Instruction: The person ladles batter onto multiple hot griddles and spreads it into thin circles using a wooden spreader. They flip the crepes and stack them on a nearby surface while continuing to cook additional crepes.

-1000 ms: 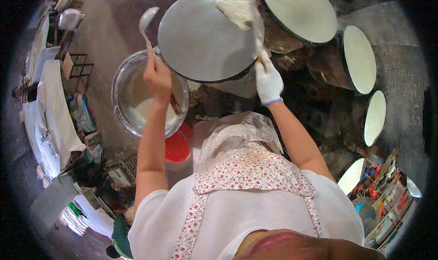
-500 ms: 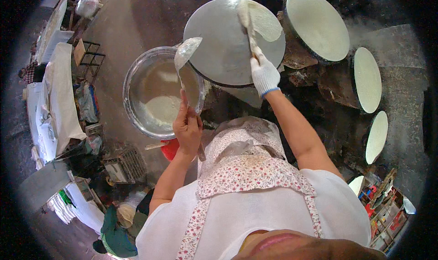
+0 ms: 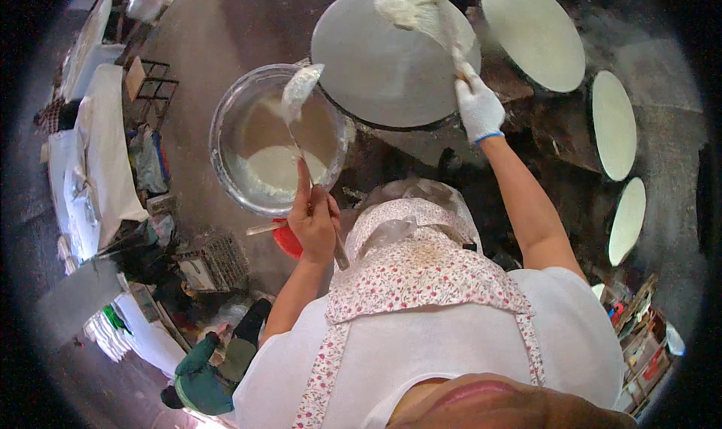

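Observation:
My left hand (image 3: pixel 312 222) grips the handle of a ladle (image 3: pixel 301 89). The ladle's batter-coated bowl is raised above a metal basin (image 3: pixel 218 139) holding pale batter (image 3: pixel 282 172). My right hand (image 3: pixel 480 112), in a white knitted glove with a blue cuff, is closed round the handle of a batter-coated spreader (image 3: pixel 450 39). The spreader reaches over the far right part of a large round griddle (image 3: pixel 376 75). Thick wet batter (image 3: pixel 410 8) lies along the griddle's far edge at the spreader's end; the rest of the visible plate looks bare grey.
More round griddles (image 3: pixel 534 34) covered in pale batter curve away on the right. A red container (image 3: pixel 286 239) sits below the basin, beside a slatted crate (image 3: pixel 226 260). On the left are a stool (image 3: pixel 150 83) and cloth-covered tables (image 3: pixel 109 143). A person in green (image 3: pixel 207 376) is at lower left.
My right hand has moved right and slightly away. The batter, earlier right of the spreader, now bunches to its left along the far edge. My left hand still holds the ladle over the basin.

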Demonstrator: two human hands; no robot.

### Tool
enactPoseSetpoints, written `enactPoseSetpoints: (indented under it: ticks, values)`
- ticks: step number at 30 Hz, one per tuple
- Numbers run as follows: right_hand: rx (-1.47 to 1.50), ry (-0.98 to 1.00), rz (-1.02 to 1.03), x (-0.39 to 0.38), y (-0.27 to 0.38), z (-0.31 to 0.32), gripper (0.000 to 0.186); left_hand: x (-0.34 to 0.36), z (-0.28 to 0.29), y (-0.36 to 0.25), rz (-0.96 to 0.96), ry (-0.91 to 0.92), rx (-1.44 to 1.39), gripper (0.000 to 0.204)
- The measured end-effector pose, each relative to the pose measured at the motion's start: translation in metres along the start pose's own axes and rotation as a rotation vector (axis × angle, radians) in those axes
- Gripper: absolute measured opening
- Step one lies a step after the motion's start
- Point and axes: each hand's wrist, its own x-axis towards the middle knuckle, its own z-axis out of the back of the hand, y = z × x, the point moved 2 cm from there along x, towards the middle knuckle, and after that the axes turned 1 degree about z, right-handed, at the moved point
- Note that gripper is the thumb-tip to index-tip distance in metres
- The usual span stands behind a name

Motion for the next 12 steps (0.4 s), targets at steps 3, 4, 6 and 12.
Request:
enactPoseSetpoints:
  ticks: [3, 4, 6, 12]
  values:
    - [-0.251, 0.053, -0.017, 0.004, -0.012, -0.038, 0.047, 0.002, -0.004, 0.008, 0.038, -0.004, -0.027, 0.068]
    - [-0.255, 0.038, 0.057, 0.015, -0.012, -0.053, 0.047, 0.006, -0.011, 0.011, 0.018, 0.015, -0.012, 0.069]
    - [-0.261, 0.076, 0.058, 0.029, 0.008, -0.054, 0.043, 0.004, -0.013, 0.009, 0.004, 0.030, -0.017, 0.069]
    - [-0.233, 0.223, -0.151, 0.021, 0.012, 0.005, 0.051, -0.016, -0.006, 0.009, 0.064, -0.019, 0.022, 0.065]
